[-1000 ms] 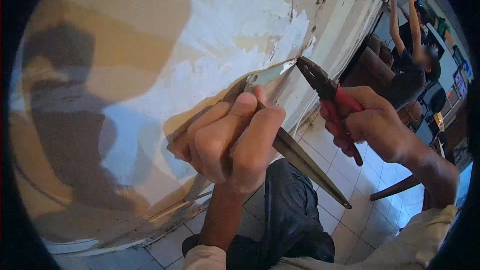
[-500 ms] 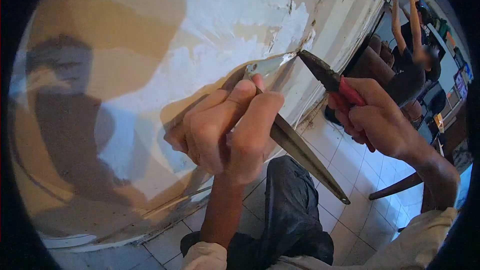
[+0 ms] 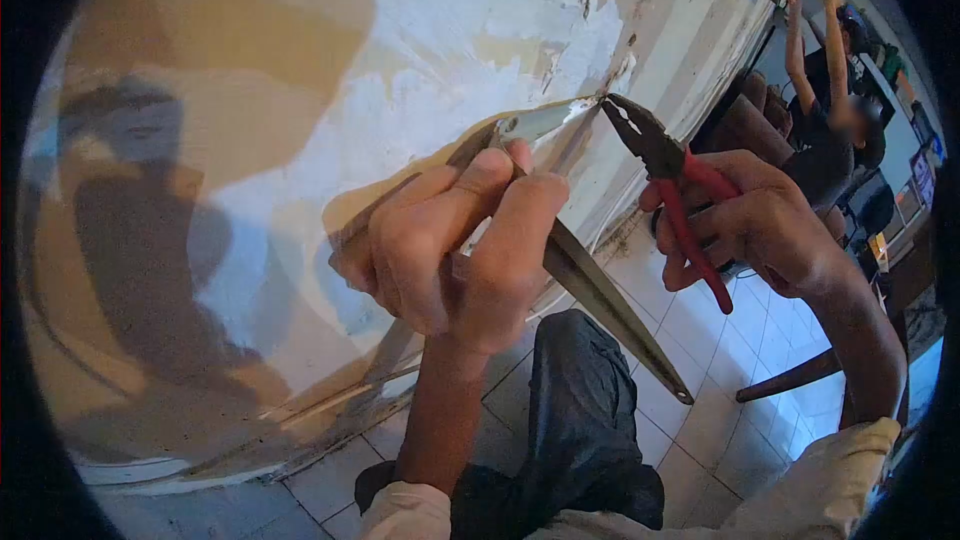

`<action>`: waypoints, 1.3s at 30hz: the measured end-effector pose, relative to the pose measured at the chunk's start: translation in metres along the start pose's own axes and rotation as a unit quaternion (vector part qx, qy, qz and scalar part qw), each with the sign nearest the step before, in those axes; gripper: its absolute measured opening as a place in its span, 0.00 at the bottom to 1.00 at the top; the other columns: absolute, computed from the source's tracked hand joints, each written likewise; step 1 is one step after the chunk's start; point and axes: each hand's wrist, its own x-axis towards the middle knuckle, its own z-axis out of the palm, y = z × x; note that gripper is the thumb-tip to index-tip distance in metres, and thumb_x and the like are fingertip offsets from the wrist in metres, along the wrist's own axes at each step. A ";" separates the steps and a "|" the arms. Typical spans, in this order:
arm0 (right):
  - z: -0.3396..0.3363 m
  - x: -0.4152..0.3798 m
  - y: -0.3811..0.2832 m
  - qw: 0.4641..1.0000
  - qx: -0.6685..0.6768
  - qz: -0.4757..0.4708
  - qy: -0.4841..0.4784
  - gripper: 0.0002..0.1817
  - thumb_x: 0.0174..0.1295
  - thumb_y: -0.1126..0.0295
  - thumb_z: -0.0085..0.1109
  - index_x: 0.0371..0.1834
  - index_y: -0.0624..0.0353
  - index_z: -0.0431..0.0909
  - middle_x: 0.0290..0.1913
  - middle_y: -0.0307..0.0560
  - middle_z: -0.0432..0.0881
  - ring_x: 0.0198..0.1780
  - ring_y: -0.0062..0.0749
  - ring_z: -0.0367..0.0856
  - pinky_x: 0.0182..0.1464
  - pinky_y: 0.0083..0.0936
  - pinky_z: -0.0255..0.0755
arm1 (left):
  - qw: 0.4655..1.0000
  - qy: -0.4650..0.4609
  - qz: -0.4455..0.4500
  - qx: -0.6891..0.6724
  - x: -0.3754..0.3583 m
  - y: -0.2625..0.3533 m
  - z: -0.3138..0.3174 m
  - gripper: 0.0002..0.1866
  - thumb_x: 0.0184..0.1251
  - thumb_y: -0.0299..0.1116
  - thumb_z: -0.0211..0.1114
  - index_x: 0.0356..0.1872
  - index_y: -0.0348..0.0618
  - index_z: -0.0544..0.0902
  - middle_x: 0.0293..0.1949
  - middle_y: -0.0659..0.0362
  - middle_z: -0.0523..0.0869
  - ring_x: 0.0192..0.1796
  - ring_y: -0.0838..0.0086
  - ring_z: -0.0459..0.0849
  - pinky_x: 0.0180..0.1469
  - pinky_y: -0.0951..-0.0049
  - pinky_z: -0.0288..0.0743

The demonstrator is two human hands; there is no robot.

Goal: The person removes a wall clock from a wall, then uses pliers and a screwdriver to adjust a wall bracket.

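My left hand [image 3: 445, 250] is closed around a long, tapering metal tool [image 3: 620, 315] with a small hole at its lower end. Beyond its fingertips a pale grey, flat blade-like piece [image 3: 535, 125] lies against the wall; whether it joins the tool is hidden by the fingers. My right hand [image 3: 765, 215] grips combination pliers [image 3: 660, 155] with red handles. Their jaws are slightly apart, and the tips are at the far end of the pale piece, close to the wall.
The wall [image 3: 420, 60] has patchy white filler, with chipped spots toward the right. Below are pale floor tiles [image 3: 720, 440] and my dark-trousered knee [image 3: 585, 380]. Another person [image 3: 825, 90] at the upper right has both arms raised. A dark wooden leg [image 3: 790, 375] stands at right.
The pliers' jaws and handles have spread apart, with my right fingers loosening around the handles. My left hand and the metal tool have barely moved.
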 end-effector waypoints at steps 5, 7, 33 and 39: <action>-0.006 0.006 0.000 1.000 -0.003 0.007 -0.026 0.24 0.57 0.75 0.51 0.58 0.75 0.69 0.42 0.60 0.80 0.39 0.42 0.87 0.47 0.36 0.85 | 1.000 0.007 -0.006 -0.002 0.000 0.001 0.007 0.14 0.54 0.19 0.74 0.39 0.43 0.79 0.37 0.57 0.74 0.39 0.70 0.74 0.39 0.74 0.74; -0.007 0.007 -0.001 0.999 -0.011 0.010 -0.031 0.24 0.58 0.75 0.51 0.58 0.75 0.69 0.42 0.61 0.80 0.39 0.43 0.87 0.46 0.36 0.85 | 1.000 0.007 -0.004 -0.007 -0.002 0.000 0.008 0.14 0.55 0.20 0.74 0.39 0.43 0.80 0.37 0.57 0.74 0.38 0.70 0.74 0.39 0.74 0.74; 0.006 0.005 -0.016 0.997 0.064 0.047 -0.017 0.19 0.44 0.81 0.45 0.44 0.69 0.71 0.31 0.49 0.74 0.26 0.32 0.76 0.27 0.29 0.75 | 0.997 0.001 -0.073 0.001 0.006 0.008 0.010 0.15 0.49 0.22 0.77 0.36 0.52 0.83 0.36 0.63 0.79 0.38 0.74 0.76 0.42 0.74 0.72; 0.002 0.017 -0.013 0.997 0.036 0.065 -0.024 0.18 0.47 0.80 0.47 0.45 0.64 0.70 0.32 0.45 0.72 0.26 0.28 0.74 0.27 0.27 0.72 | 0.987 0.025 -0.161 -0.005 -0.002 0.009 0.015 0.17 0.46 0.31 0.79 0.37 0.68 0.87 0.40 0.74 0.84 0.40 0.81 0.81 0.52 0.70 0.61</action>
